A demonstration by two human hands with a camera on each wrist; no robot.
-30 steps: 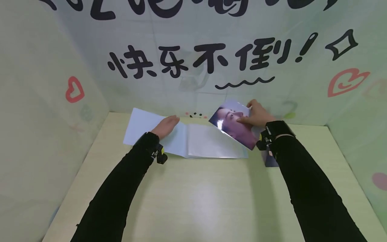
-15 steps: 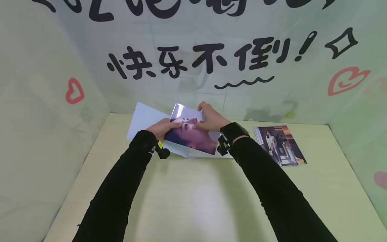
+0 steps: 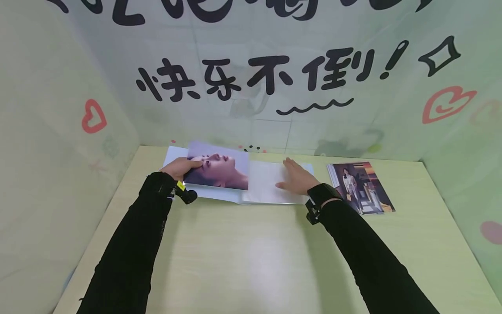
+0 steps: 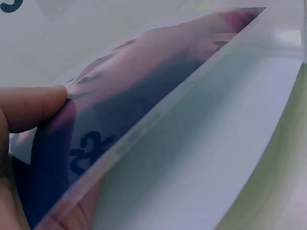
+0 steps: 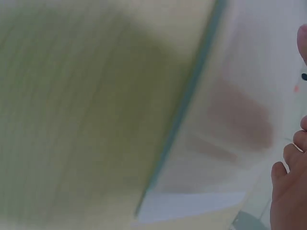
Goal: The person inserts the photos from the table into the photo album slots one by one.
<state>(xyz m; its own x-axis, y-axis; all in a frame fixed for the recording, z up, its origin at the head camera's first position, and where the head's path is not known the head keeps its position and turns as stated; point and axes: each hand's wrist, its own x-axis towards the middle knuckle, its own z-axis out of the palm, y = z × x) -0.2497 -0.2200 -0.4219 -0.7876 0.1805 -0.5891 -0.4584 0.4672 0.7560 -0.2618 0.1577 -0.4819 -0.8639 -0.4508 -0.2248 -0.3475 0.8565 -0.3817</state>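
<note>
In the head view my left hand [image 3: 178, 168] pinches the left edge of a glossy portrait photo [image 3: 219, 170], thumb on top. The photo is held above the left side of an open photo album [image 3: 213, 193] with a pale blue cover. In the left wrist view the thumb [image 4: 33, 106] presses on the photo [image 4: 144, 81], which tilts over the white album leaf. On the right, my right hand [image 3: 299, 178] has its fingers extended over the clear sleeve page [image 3: 262, 183]. The right wrist view shows this hand [image 5: 292, 191] above the page; whether it touches is unclear.
A small stack of photos [image 3: 361, 187], its top one showing a standing figure, lies on the table [image 3: 259, 257] to the right of the album. Behind the table rises a printed backdrop [image 3: 219, 122], with side panels at left and right.
The right hand brought the photo left from beside the stack, and the left hand took it. The right hand has since let go and moved right, over the sleeve page.
</note>
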